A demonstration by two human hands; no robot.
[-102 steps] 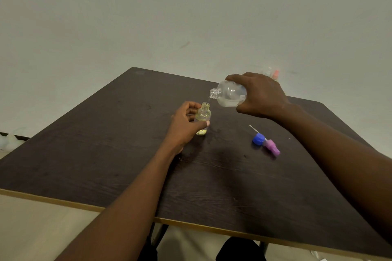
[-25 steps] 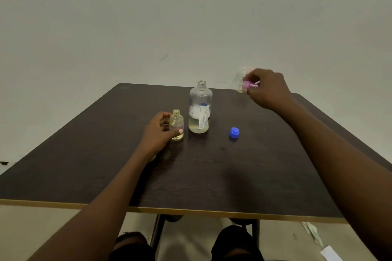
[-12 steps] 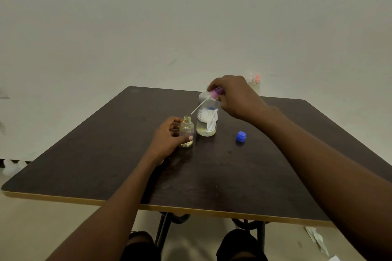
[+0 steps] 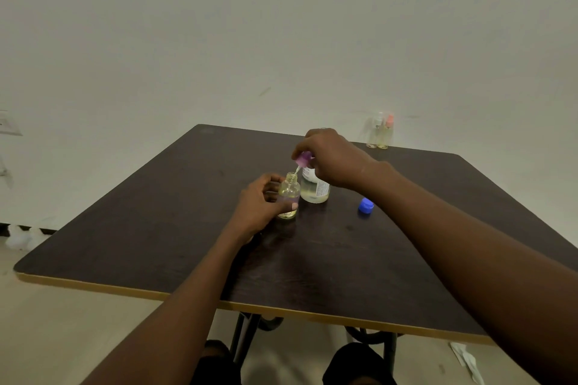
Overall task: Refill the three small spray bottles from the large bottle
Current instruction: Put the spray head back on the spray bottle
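1. Your right hand (image 4: 336, 159) has swung back from the far right edge of the table (image 4: 156, 228). It now hangs over the small spray bottle (image 4: 289, 195) with its fingers pinched shut on the purple spray head (image 4: 303, 160).
2. The head's thin dip tube (image 4: 296, 170) now points down and left, its tip right at the bottle's open neck. Half a second back it was angled off to the side, so you are threading it in.
3. Your left hand (image 4: 261, 205) keeps its fingers wrapped around the small spray bottle, holding it upright near the table's centre, thumb across the front.
4. The large bottle (image 4: 316, 189) now stands upright at 3 o'clock of the small one, just beside it. It is uncapped as far as you can tell, though your right hand hides its neck. That suggests pouring into this bottle is over.
5. The blue cap (image 4: 365, 206) lies alone at 3 o'clock of the large bottle, well apart.
6. The 2 other spray bottles (image 4: 380, 131) stand together at the table's far edge, at 1 o'clock, heads on. Their fill is too small to judge.
7. Your next job, likely: seat the tube, then screw the head down.
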